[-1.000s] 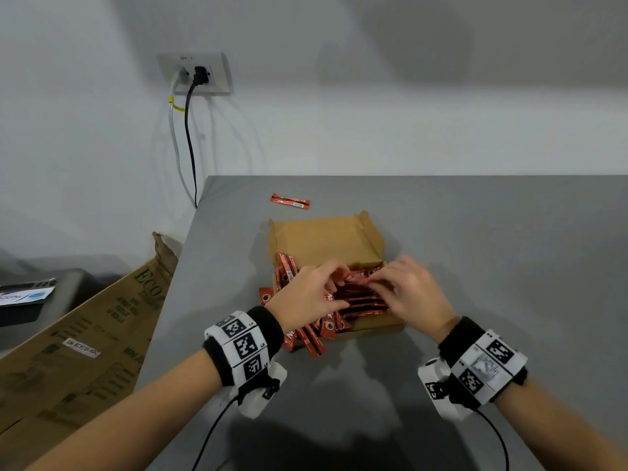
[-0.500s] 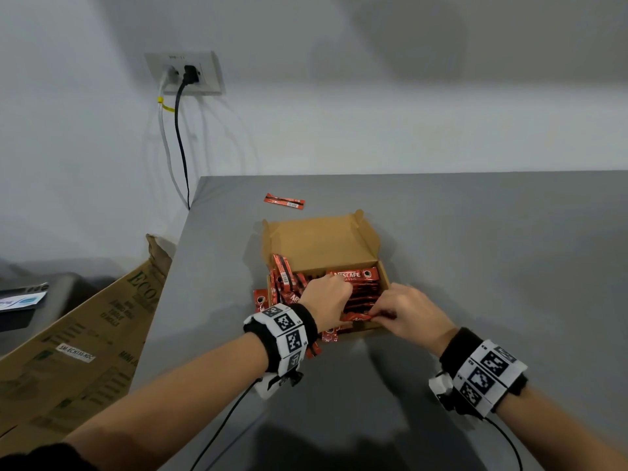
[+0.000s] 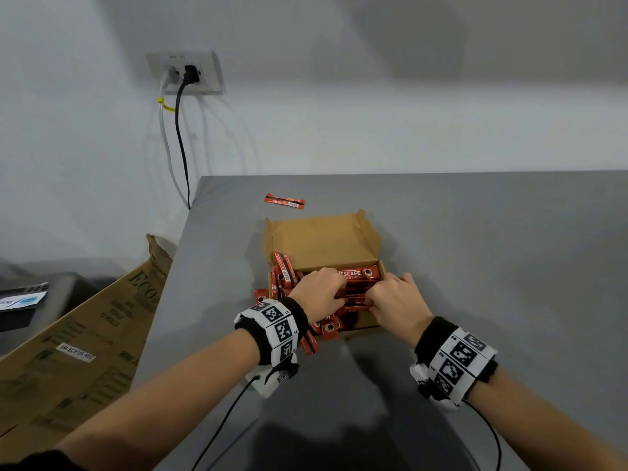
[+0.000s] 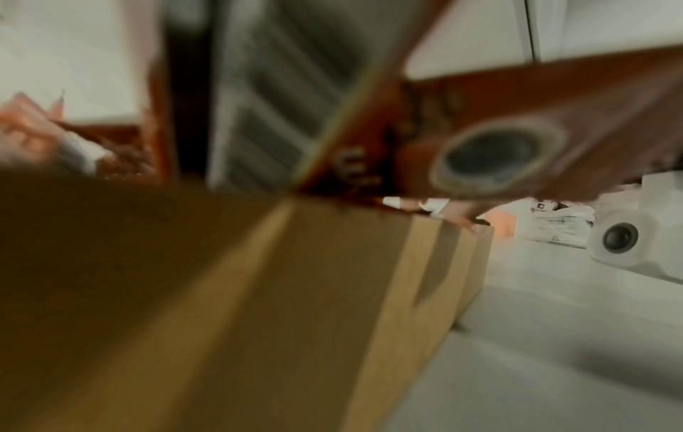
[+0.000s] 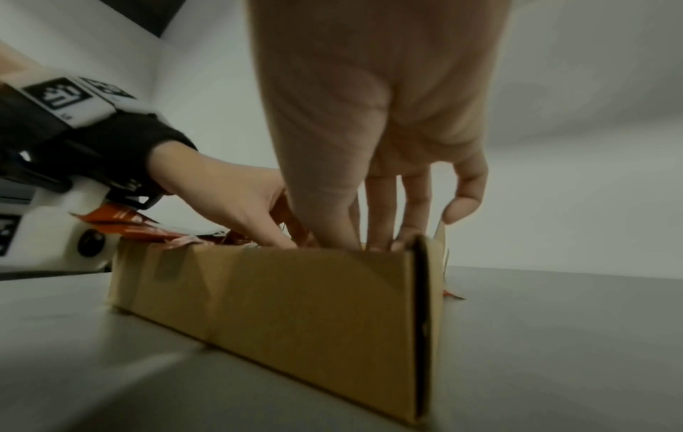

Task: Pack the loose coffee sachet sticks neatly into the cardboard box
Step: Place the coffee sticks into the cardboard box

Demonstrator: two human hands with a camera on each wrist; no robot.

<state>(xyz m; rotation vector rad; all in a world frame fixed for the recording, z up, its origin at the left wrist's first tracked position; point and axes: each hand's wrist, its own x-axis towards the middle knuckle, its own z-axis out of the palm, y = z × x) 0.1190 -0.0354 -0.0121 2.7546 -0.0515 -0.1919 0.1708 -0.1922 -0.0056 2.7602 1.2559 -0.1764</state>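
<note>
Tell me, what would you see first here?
Two hands, left and right, dig into a brown box in the middle of a grey table. It is stuffed with red sachets, some poking over its left edge. One lone sachet lies behind the box.

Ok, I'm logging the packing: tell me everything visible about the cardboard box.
The box is plain brown cardboard, open-topped, its lid flap raised behind with side tabs. It sits flat on the grey table, crowded with red sachets, some spilling over its left edge. Both hands, left and right, reach into it.
</note>
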